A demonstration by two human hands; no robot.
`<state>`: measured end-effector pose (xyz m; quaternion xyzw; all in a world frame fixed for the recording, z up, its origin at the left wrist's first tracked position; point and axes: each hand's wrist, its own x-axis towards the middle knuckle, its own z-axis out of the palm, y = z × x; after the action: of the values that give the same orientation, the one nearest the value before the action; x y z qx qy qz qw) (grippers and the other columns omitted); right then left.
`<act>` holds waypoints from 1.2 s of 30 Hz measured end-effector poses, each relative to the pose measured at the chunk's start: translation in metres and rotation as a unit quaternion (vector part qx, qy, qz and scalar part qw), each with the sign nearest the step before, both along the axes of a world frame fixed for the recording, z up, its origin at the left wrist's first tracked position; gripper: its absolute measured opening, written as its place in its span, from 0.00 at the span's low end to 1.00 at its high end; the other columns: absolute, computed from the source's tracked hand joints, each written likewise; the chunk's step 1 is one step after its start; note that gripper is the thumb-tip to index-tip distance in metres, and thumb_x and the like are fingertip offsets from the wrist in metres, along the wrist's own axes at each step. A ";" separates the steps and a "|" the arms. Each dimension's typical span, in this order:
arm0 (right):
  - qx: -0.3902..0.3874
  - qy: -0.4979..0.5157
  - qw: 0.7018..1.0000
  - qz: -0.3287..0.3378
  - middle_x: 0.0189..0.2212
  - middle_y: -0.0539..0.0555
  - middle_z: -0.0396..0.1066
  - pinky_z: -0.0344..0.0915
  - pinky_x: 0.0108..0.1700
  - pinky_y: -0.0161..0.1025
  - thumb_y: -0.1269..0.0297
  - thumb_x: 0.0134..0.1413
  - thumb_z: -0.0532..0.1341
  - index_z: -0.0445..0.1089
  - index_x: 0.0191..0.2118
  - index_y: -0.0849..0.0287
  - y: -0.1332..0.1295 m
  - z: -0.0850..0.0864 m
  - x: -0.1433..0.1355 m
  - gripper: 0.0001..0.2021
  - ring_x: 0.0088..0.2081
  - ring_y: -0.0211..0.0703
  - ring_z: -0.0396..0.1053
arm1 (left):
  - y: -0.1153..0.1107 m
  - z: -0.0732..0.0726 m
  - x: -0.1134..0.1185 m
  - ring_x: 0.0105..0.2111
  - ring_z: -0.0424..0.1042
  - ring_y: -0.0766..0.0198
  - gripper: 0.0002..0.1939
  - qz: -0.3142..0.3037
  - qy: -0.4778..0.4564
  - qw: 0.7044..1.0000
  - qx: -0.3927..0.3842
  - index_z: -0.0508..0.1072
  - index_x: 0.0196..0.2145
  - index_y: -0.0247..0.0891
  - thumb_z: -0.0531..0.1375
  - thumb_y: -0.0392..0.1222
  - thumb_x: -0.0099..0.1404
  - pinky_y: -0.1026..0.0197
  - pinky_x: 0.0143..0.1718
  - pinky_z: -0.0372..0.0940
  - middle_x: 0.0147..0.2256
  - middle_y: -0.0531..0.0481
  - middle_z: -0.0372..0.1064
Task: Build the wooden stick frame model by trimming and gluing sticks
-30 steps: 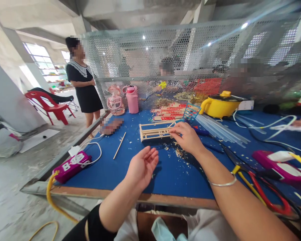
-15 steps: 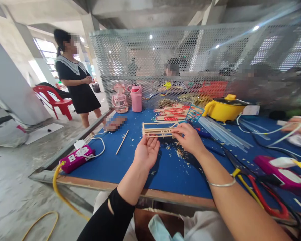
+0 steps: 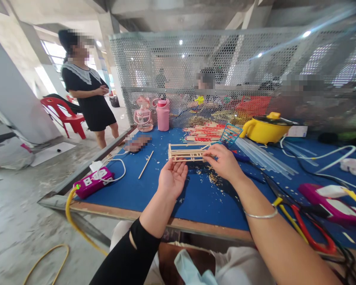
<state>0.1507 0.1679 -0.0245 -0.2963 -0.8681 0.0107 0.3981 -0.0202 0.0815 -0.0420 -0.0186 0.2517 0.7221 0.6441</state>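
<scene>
A small frame of thin wooden sticks (image 3: 185, 152) is held above the blue table between both hands. My left hand (image 3: 173, 178), palm up, supports its left end, with the thumb and fingers around the lower corner. The fingers of my right hand (image 3: 221, 160) pinch its right end, partly hiding it. A single wooden stick (image 3: 146, 164) lies on the table to the left. Behind the frame is a pile of sticks with red parts (image 3: 206, 132), beside a blue wire rack (image 3: 230, 133).
Purple power strips (image 3: 93, 182) (image 3: 332, 204) lie left and right. A yellow pot (image 3: 266, 128), clear sticks (image 3: 264, 157), red-handled pliers (image 3: 313, 233) and pink bottles (image 3: 163, 114) (image 3: 143, 116) surround the work area. A person (image 3: 89, 91) stands left; a perforated screen (image 3: 172, 59) rises behind.
The view has shifted slightly. Both hands keep nearly the same hold on the stick frame. The other person's hand at the right edge has gone out of view.
</scene>
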 end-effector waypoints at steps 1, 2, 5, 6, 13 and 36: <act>0.000 0.000 1.000 -0.001 0.31 0.54 0.70 0.64 0.42 0.45 0.66 0.54 0.60 0.73 0.30 0.56 0.000 0.000 0.000 0.05 0.38 0.46 0.67 | 0.000 0.000 0.000 0.36 0.75 0.64 0.10 0.000 -0.001 1.000 0.001 0.72 0.32 0.35 0.53 0.39 0.66 0.62 0.37 0.69 0.36 0.44 0.73; 0.001 -0.001 1.000 -0.002 0.31 0.54 0.70 0.64 0.42 0.45 0.66 0.54 0.60 0.73 0.30 0.56 -0.001 0.000 0.000 0.05 0.37 0.46 0.67 | 0.000 0.000 0.000 0.36 0.75 0.64 0.09 -0.001 -0.002 1.000 0.001 0.72 0.32 0.35 0.53 0.39 0.66 0.62 0.37 0.69 0.37 0.44 0.73; -0.004 0.000 1.000 0.000 0.31 0.54 0.70 0.64 0.42 0.45 0.66 0.54 0.60 0.73 0.30 0.56 -0.001 0.001 0.000 0.05 0.38 0.46 0.67 | 0.000 0.000 0.000 0.37 0.75 0.64 0.09 -0.002 -0.007 1.000 0.004 0.72 0.33 0.35 0.53 0.39 0.65 0.62 0.38 0.69 0.38 0.44 0.73; -0.011 0.005 1.000 0.003 0.31 0.54 0.70 0.64 0.42 0.45 0.66 0.54 0.59 0.72 0.30 0.56 -0.001 0.001 0.000 0.05 0.38 0.46 0.67 | -0.001 -0.001 0.000 0.37 0.75 0.63 0.10 -0.002 -0.008 1.000 0.005 0.72 0.33 0.35 0.53 0.39 0.66 0.61 0.38 0.69 0.38 0.44 0.73; -0.106 0.148 0.983 -0.033 0.31 0.53 0.70 0.64 0.34 0.40 0.62 0.52 0.59 0.70 0.31 0.57 0.005 -0.002 0.002 0.06 0.31 0.42 0.67 | 0.001 -0.004 -0.002 0.33 0.74 0.67 0.08 0.009 0.026 0.999 -0.020 0.72 0.33 0.38 0.57 0.45 0.64 0.63 0.35 0.67 0.36 0.48 0.74; -0.202 0.292 0.934 -0.030 0.24 0.49 0.65 0.63 0.33 0.38 0.60 0.54 0.56 0.64 0.32 0.57 -0.001 -0.004 -0.010 0.06 0.27 0.40 0.64 | 0.074 0.052 -0.043 0.21 0.70 0.72 0.11 -0.064 0.368 0.923 0.092 0.76 0.33 0.32 0.67 0.42 0.54 0.69 0.22 0.64 0.31 0.48 0.74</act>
<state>0.1410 0.1664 -0.0282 -0.3805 -0.6837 0.2597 0.5660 -0.0630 0.1553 0.0098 0.3240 0.4045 0.6549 0.5500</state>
